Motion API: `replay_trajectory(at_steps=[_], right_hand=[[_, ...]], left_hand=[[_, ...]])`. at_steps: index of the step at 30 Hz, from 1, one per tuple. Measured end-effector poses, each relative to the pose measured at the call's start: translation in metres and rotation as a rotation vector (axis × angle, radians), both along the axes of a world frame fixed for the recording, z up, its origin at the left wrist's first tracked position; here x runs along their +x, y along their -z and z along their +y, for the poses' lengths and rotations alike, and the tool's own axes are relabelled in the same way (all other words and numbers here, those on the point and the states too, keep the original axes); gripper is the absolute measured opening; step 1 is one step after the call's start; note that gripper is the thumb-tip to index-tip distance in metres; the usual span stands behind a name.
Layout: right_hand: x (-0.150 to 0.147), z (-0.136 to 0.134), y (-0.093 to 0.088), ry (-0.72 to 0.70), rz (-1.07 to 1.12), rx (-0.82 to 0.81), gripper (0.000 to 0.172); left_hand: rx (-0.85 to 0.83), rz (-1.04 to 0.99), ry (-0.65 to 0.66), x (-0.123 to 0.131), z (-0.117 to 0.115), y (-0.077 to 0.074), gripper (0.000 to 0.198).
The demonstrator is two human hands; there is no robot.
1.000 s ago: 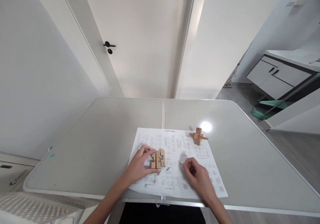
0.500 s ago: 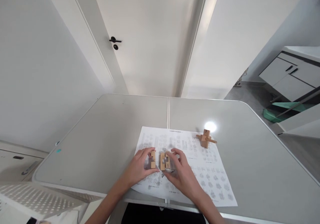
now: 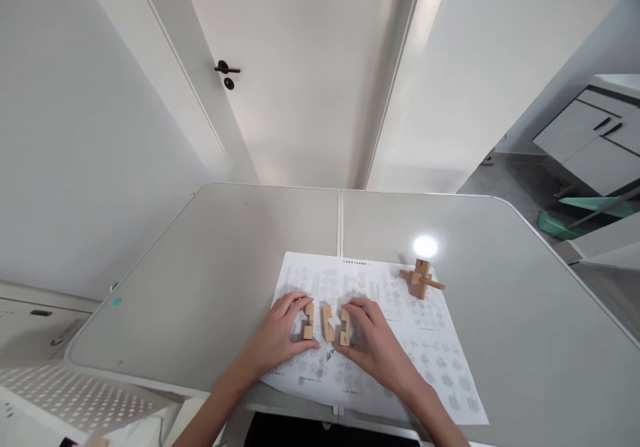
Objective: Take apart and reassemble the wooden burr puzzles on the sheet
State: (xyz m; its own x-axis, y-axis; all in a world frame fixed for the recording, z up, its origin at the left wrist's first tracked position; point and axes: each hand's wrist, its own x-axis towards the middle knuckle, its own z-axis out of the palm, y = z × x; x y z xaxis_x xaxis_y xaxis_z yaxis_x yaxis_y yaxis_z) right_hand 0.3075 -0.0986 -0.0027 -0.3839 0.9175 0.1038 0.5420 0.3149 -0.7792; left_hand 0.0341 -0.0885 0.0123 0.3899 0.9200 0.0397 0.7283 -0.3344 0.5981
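Three notched wooden puzzle pieces stand in a row over the printed sheet. My left hand (image 3: 278, 330) curls around the left puzzle piece (image 3: 309, 332), fingertips at its far end and thumb near its close end. The middle puzzle piece (image 3: 327, 326) lies slightly slanted between my hands, touched by neither. With fingers and thumb bent the same way, my right hand (image 3: 374, 340) grips the right puzzle piece (image 3: 345, 337), which bears a small dark mark. The notches of the outer pieces show on their sides.
Under the hands is a white sheet (image 3: 360, 390) printed with small diagrams. On its far right corner stands a cross-shaped wooden puzzle assembly (image 3: 420, 280) with sticks poking out. The grey table (image 3: 240, 254) has a seam down its middle; a closed door (image 3: 300, 87) is behind it.
My right hand has moved its piece rightward, away from the middle piece, which now stands apart and tilted. My left hand stays nearly still. The view has shifted slightly.
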Motion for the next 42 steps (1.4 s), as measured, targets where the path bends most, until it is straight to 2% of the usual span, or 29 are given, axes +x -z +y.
replay_trajectory(at_steps=[6, 11, 15, 19, 21, 25, 27, 31, 34, 37, 42], right_hand=[[0.004, -0.009, -0.021, 0.111, 0.201, -0.159, 0.055], [-0.002, -0.019, -0.041, 0.176, 0.477, -0.376, 0.059], [-0.007, -0.025, -0.048, 0.173, 0.633, -0.5, 0.066], [-0.007, -0.029, -0.048, 0.155, 0.774, -0.531, 0.068], [-0.005, -0.03, -0.048, 0.14, 0.839, -0.54, 0.069], [-0.005, -0.034, -0.055, 0.199, 0.866, -0.533, 0.073], [-0.006, -0.036, -0.06, 0.208, 0.841, -0.537, 0.072], [-0.006, -0.037, -0.066, 0.232, 0.777, -0.5, 0.068], [-0.002, -0.038, -0.064, 0.224, 0.752, -0.48, 0.067], [0.001, -0.039, -0.06, 0.273, 0.766, -0.475, 0.066], [0.004, -0.039, -0.057, 0.332, 0.721, -0.516, 0.068]], left_hand=[[-0.079, -0.071, -0.083, -0.003, 0.001, -0.01, 0.064], [-0.181, -0.213, -0.112, 0.008, -0.003, -0.034, 0.067], [-0.232, -0.282, -0.095, 0.02, -0.004, -0.054, 0.066], [-0.325, -0.442, -0.13, 0.028, -0.004, -0.064, 0.077], [-0.394, -0.564, -0.152, 0.033, -0.004, -0.067, 0.077], [-0.572, -0.719, -0.111, 0.047, -0.005, -0.069, 0.059], [-0.713, -0.827, -0.102, 0.055, -0.004, -0.065, 0.065], [-0.945, -1.009, -0.23, 0.067, -0.002, -0.052, 0.066], [-0.961, -0.989, -0.314, 0.071, 0.001, -0.05, 0.072], [-0.925, -0.952, -0.341, 0.074, 0.003, -0.058, 0.073], [-0.817, -0.847, -0.341, 0.073, 0.006, -0.064, 0.045]])
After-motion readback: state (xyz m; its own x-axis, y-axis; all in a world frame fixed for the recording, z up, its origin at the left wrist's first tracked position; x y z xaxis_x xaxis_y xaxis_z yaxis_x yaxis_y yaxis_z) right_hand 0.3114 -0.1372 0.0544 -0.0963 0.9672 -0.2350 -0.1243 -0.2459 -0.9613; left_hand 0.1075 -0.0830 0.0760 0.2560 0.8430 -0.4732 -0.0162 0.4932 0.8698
